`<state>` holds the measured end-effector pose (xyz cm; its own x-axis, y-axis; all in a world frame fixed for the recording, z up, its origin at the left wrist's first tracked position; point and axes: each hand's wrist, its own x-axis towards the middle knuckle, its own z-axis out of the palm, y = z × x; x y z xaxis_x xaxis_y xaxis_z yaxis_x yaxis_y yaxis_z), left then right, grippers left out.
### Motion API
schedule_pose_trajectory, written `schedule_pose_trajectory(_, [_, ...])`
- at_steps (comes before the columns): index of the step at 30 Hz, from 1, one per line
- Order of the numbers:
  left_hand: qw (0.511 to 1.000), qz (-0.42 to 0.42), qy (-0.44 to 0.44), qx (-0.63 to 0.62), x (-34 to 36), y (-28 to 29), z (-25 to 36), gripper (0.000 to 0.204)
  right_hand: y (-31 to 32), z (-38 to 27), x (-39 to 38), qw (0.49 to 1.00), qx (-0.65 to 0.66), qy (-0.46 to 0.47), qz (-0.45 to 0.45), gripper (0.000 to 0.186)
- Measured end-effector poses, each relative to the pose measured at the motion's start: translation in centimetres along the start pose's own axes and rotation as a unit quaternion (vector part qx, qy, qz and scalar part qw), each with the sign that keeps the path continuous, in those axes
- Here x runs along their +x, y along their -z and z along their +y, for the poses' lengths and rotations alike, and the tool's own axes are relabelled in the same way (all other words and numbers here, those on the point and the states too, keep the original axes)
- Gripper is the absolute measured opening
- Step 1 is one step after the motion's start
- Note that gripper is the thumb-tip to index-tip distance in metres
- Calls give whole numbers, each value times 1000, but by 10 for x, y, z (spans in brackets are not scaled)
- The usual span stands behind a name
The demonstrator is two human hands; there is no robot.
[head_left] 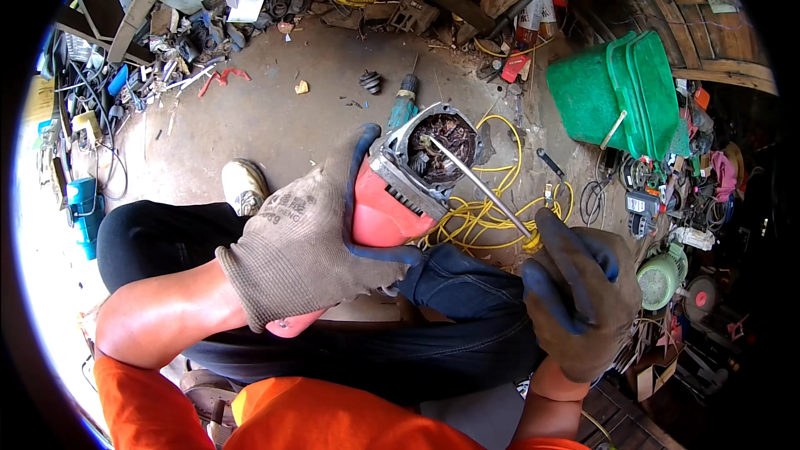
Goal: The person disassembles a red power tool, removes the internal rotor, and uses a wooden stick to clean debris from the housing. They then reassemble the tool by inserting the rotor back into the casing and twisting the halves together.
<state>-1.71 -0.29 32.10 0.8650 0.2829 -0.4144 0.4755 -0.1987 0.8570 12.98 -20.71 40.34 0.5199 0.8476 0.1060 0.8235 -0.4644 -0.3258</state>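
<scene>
My left hand [304, 242], in a grey-brown glove with blue palm coating, is wrapped round a red power tool body [387, 208] above my lap. The tool's open metal gear housing [404, 146] faces up and away from me. Dark, greasy debris [442, 146] fills the cavity. In my right hand [583, 300], gloved alike, is a long screwdriver [483, 186]; the fingers close round its handle, which shows a little yellow. Its shaft slants up to the left, and the tip reaches into the debris. My fingers hide most of the handle.
A teal drill [406, 102] and a dark spiral gear [370, 81] lie on the concrete floor beyond the housing. Yellow cable [475, 221] coils behind the screwdriver. Green buckets [612, 92] lie tipped at the right, near a pale green motor [661, 277]. Clutter lines the edges.
</scene>
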Motion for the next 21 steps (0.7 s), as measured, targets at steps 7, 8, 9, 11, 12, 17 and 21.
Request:
schedule_pose_trajectory(7, [1000,0,0,-15,1,0,0,107,2,-3,3,1000,-13,-2,-15,46])
schedule_pose_trajectory(8, [1000,2,-2,-14,1,0,0,106,2,-4,3,1000,-18,1,-15,46])
schedule_pose_trajectory(9, [1000,1,-2,-17,1,-1,-1,106,2,-3,2,1000,-13,-5,-9,46])
schedule_pose_trajectory(11, [1000,0,-2,-25,1,-1,-2,106,1,-2,-2,1000,-2,-15,2,46])
schedule_pose_trajectory(12, [1000,0,1,-23,1,-1,-2,106,1,-2,-1,1000,-2,-13,1,47])
schedule_pose_trajectory(17, [1000,5,8,3,-1,0,1,106,0,-4,-1,999,-5,-31,-7,45])
schedule_pose_trajectory(21, [1000,-8,2,-3,0,0,2,107,-1,-2,-1,1000,2,-8,7,45])
